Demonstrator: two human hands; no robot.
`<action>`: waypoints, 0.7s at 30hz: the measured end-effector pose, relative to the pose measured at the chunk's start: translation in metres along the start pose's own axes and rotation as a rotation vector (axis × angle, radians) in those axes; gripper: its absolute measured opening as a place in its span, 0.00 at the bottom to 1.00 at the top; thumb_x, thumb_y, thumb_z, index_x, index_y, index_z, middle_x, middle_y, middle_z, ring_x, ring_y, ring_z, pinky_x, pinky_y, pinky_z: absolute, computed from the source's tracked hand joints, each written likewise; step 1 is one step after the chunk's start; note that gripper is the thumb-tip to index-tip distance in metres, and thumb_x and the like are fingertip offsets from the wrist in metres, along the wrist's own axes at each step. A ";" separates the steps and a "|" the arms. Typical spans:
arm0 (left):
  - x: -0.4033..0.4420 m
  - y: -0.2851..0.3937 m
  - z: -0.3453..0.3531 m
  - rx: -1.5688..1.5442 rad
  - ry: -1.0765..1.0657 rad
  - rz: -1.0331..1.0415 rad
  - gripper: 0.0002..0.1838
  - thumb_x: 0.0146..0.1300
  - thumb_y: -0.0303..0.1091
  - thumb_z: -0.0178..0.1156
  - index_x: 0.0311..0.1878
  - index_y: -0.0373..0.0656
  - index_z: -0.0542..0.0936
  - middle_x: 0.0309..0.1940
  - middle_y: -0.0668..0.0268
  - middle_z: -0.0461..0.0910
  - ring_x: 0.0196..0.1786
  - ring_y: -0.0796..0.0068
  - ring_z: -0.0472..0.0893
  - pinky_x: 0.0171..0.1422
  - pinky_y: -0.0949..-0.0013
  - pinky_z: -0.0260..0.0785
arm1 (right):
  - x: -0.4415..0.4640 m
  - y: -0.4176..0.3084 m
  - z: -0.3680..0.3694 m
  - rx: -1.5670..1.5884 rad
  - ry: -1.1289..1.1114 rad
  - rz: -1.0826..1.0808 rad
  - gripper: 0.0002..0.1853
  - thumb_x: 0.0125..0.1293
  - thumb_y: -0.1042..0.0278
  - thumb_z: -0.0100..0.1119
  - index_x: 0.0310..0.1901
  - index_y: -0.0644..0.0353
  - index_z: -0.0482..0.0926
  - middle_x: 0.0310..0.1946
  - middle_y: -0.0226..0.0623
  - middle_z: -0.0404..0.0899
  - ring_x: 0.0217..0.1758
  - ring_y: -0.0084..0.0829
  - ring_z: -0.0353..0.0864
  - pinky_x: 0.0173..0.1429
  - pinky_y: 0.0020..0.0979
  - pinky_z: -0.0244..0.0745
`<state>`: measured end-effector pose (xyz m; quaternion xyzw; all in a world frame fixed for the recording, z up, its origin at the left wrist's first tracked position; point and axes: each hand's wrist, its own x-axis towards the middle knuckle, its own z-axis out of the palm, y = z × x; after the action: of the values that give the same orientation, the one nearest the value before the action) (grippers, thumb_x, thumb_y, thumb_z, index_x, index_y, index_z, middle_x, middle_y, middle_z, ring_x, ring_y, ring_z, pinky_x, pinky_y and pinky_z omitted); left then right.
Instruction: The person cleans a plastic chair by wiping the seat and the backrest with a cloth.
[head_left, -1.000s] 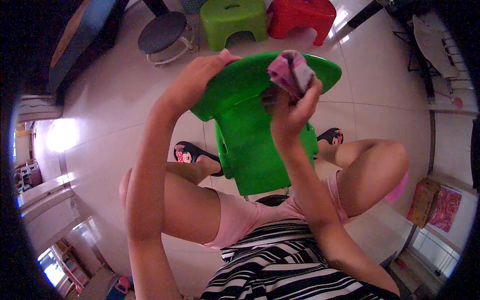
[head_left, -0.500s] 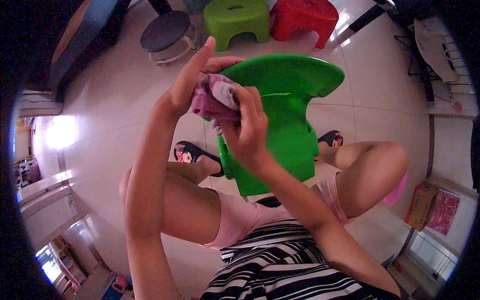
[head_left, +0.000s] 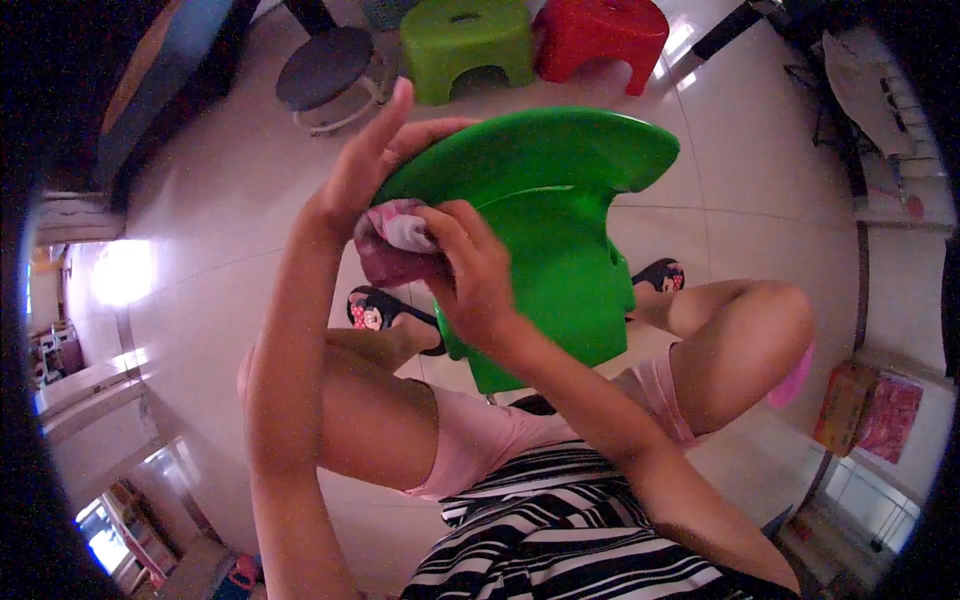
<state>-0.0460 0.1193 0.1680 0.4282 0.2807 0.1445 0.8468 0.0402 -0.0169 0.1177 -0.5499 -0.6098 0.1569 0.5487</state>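
Gripped in the right hand (head_left: 475,265) at 10 o'clock from mid-view: a bunched pink-and-white cloth (head_left: 400,265), closed in tightly between thumb and curled fingers, just beside the flank of a green chair (head_left: 560,240) at 12 o'clock. Impossible to tell whether touching the plastic. Set half open against the chair's curved rim (head_left: 535,118) at 11 o'clock: the left hand (head_left: 360,170), with thumb raised and fingers laid along the far side, of unclear firmness. Best handled, by appearances, with the cloth folded into a compact pad, loose folds tucked under the fingertips, pressure light and even around the curve, and the rim braced against tipping. Soft, rumpled and matte in the cloth; smooth, glossy and rigid in the chair, flared wide at the top above a moulded crease. Beyond, on pale, shiny tiles (head_left: 220,230): a lime-green stool (head_left: 470,42) at 12 o'clock, a red stool (head_left: 600,38) at 1.
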 end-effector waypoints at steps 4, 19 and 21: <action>-0.005 0.004 0.009 0.469 -0.019 0.113 0.39 0.67 0.66 0.38 0.62 0.38 0.71 0.56 0.58 0.75 0.58 0.66 0.76 0.66 0.63 0.64 | -0.012 0.026 -0.019 -0.060 0.154 -0.058 0.21 0.52 0.72 0.62 0.49 0.61 0.71 0.44 0.42 0.73 0.45 0.43 0.75 0.50 0.37 0.72; -0.005 0.006 0.018 0.615 0.138 0.140 0.23 0.62 0.42 0.63 0.56 0.38 0.76 0.43 0.70 0.80 0.43 0.84 0.76 0.48 0.77 0.70 | -0.007 0.086 -0.102 -0.071 0.769 0.242 0.21 0.56 0.76 0.56 0.51 0.63 0.62 0.46 0.38 0.61 0.51 0.33 0.66 0.57 0.34 0.66; -0.004 0.009 0.016 0.642 0.099 0.125 0.22 0.61 0.40 0.64 0.55 0.37 0.77 0.42 0.70 0.80 0.43 0.84 0.77 0.48 0.77 0.70 | -0.002 0.087 -0.100 -0.155 0.763 0.187 0.21 0.55 0.78 0.57 0.50 0.63 0.63 0.45 0.38 0.61 0.51 0.34 0.65 0.58 0.35 0.66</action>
<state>-0.0395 0.1121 0.1844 0.6819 0.3260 0.1209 0.6436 0.1670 -0.0297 0.0821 -0.6616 -0.3196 -0.0555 0.6761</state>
